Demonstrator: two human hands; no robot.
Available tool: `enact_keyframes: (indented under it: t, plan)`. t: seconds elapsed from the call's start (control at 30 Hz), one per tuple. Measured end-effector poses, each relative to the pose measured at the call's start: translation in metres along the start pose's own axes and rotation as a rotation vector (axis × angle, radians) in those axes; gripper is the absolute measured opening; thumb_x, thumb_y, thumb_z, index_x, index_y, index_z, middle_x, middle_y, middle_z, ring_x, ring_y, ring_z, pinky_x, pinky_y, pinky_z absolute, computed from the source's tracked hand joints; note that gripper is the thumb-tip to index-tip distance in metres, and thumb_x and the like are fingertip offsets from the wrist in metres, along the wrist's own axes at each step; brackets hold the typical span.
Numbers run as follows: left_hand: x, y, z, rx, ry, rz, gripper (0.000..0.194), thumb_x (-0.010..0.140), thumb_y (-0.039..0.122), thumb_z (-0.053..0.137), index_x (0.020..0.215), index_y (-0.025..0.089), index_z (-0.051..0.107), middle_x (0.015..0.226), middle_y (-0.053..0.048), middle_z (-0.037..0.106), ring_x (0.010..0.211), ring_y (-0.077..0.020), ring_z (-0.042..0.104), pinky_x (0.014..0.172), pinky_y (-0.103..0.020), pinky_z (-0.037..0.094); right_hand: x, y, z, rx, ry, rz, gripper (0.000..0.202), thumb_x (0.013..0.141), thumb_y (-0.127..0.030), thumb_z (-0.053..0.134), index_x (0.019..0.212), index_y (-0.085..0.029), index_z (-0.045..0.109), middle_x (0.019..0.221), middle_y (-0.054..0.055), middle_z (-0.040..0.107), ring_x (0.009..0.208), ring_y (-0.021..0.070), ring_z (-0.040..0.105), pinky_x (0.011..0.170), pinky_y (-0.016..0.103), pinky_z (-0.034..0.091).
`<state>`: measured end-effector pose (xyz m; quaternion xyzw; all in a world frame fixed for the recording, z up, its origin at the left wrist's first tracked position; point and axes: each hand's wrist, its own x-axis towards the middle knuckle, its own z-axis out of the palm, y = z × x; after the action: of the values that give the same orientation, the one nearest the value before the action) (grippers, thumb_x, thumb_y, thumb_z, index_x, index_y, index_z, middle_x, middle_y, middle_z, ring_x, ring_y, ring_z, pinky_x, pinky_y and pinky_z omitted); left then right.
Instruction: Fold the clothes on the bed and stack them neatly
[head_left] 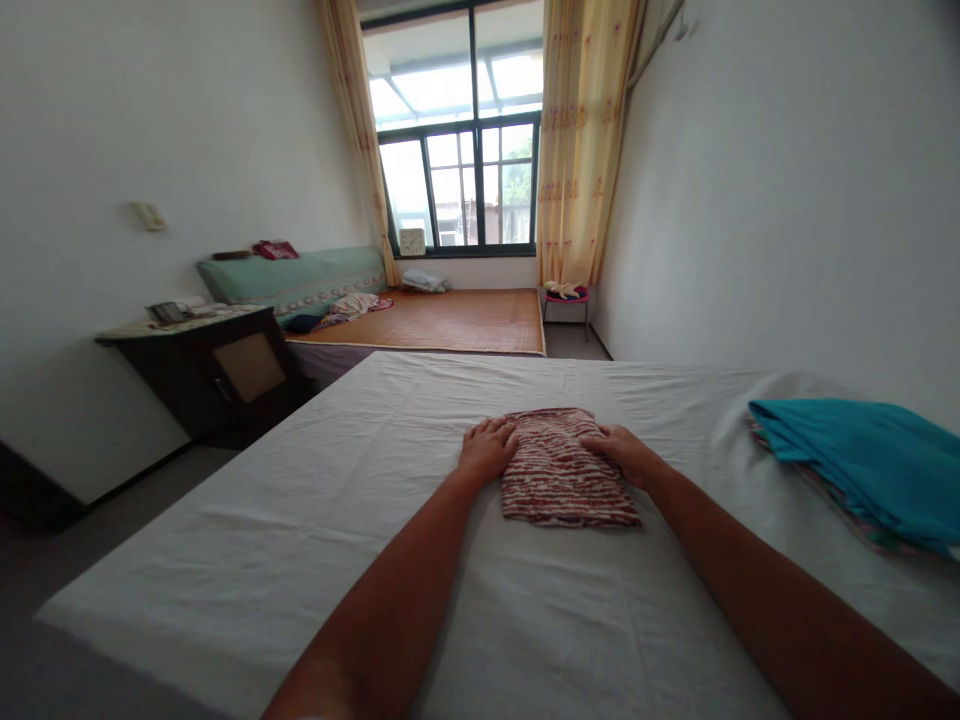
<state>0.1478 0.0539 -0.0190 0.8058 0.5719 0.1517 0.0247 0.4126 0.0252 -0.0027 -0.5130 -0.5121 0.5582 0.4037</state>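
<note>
A folded red-brown and white striped cloth (566, 475) lies flat on a bed covered by a white sheet (300, 530); its exact kind I cannot make out. My left hand (489, 447) rests on the cloth's left edge, palm down, with the fingers stretched out and slightly apart. At the opposite edge, my right hand (619, 452) has its thumb and fingertips on the upper right part of the cloth, closed on the edge. Some fingers of that hand are hidden. Off to the right is a folded bright blue cloth (870, 465) on top of a patterned one.
Beyond the sheet stands a second bed with a brown mat (457, 318) and crumpled fabric (352, 307). A dark cabinet (202, 375) is at the left. By the window are a square clock (412, 241) and a small stool (566, 295).
</note>
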Motion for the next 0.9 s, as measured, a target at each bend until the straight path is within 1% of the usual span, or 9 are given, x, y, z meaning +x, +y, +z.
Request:
enact_keyframes:
  t: [0.1,0.17,0.23,0.33,0.47,0.63,0.77,0.83,0.9]
  plan:
    - [0.0,0.0,0.0,-0.006,0.002,-0.002,0.046,0.095,0.05,0.03,0.134,0.038,0.051,0.146,0.004,0.047,0.135,-0.0236,0.038,0.111,-0.044,0.028,-0.006,-0.004,-0.008,0.103,-0.146,0.134,0.026,0.071,-0.035,0.076,0.079,-0.011,0.068,0.078,0.011,0.074,0.068,0.0195,0.069,0.069,0.031,0.057]
    - [0.0,0.0,0.0,-0.01,0.002,-0.001,0.046,0.095,0.05,0.03,0.135,0.038,0.05,0.146,0.004,0.047,0.135,-0.0238,0.038,0.111,-0.044,0.028,-0.01,-0.008,-0.008,0.132,-0.19,0.181,0.024,0.072,-0.034,0.077,0.075,-0.012,0.068,0.073,0.01,0.074,0.063,0.0177,0.068,0.067,0.029,0.056]
    - [0.0,-0.001,0.001,-0.012,-0.001,-0.001,0.046,0.095,0.05,0.03,0.135,0.038,0.05,0.146,0.004,0.046,0.135,-0.0239,0.038,0.111,-0.045,0.027,-0.012,-0.01,-0.003,0.145,-0.203,0.174,0.022,0.072,-0.031,0.076,0.077,-0.012,0.068,0.073,0.009,0.074,0.064,0.0171,0.069,0.068,0.029,0.057]
    - [0.0,-0.002,0.002,-0.014,0.004,0.005,0.046,0.096,0.05,0.031,0.135,0.038,0.051,0.146,0.005,0.046,0.135,-0.024,0.038,0.111,-0.045,0.027,-0.013,-0.009,0.009,0.184,-0.133,0.071,0.025,0.072,-0.031,0.076,0.09,-0.016,0.066,0.079,0.006,0.075,0.071,0.0191,0.071,0.073,0.032,0.058]
    - [0.0,-0.002,0.002,-0.014,0.014,0.01,0.045,0.096,0.05,0.03,0.134,0.038,0.05,0.145,0.004,0.047,0.135,-0.0234,0.038,0.111,-0.044,0.028,-0.01,-0.001,0.026,0.201,-0.018,-0.069,0.038,0.075,-0.039,0.072,0.107,-0.023,0.059,0.093,0.003,0.075,0.083,0.0227,0.072,0.082,0.042,0.057]
    - [-0.002,0.0,-0.004,-0.028,0.038,0.016,0.045,0.098,0.047,0.026,0.13,0.034,0.054,0.141,0.002,0.052,0.131,-0.0195,0.043,0.11,-0.04,0.031,-0.006,0.008,0.032,0.077,0.084,-0.146,0.044,0.072,-0.044,0.072,0.109,-0.021,0.061,0.103,0.005,0.074,0.097,0.0253,0.069,0.093,0.045,0.052]
    - [-0.002,-0.001,-0.008,-0.037,0.047,-0.002,0.045,0.099,0.043,0.026,0.128,0.027,0.057,0.139,-0.002,0.054,0.13,-0.0172,0.045,0.11,-0.035,0.032,-0.016,0.014,0.018,0.205,0.096,-0.136,0.047,0.065,-0.042,0.076,0.105,-0.02,0.063,0.096,0.005,0.075,0.094,0.0271,0.069,0.094,0.047,0.05]
    - [-0.001,-0.002,-0.008,-0.029,0.031,-0.017,0.045,0.099,0.042,0.029,0.128,0.024,0.058,0.141,-0.005,0.053,0.13,-0.0193,0.046,0.11,-0.037,0.033,-0.028,0.018,0.001,0.249,0.131,-0.119,0.047,0.062,-0.04,0.078,0.103,-0.02,0.065,0.094,0.005,0.075,0.092,0.0283,0.07,0.093,0.048,0.05]
    - [-0.001,-0.003,-0.007,-0.015,0.018,-0.012,0.044,0.098,0.042,0.031,0.127,0.023,0.058,0.141,-0.007,0.052,0.13,-0.0211,0.046,0.109,-0.039,0.033,-0.045,0.02,-0.024,0.239,0.197,-0.106,0.046,0.06,-0.039,0.08,0.1,-0.02,0.067,0.094,0.006,0.076,0.092,0.0295,0.07,0.093,0.048,0.05]
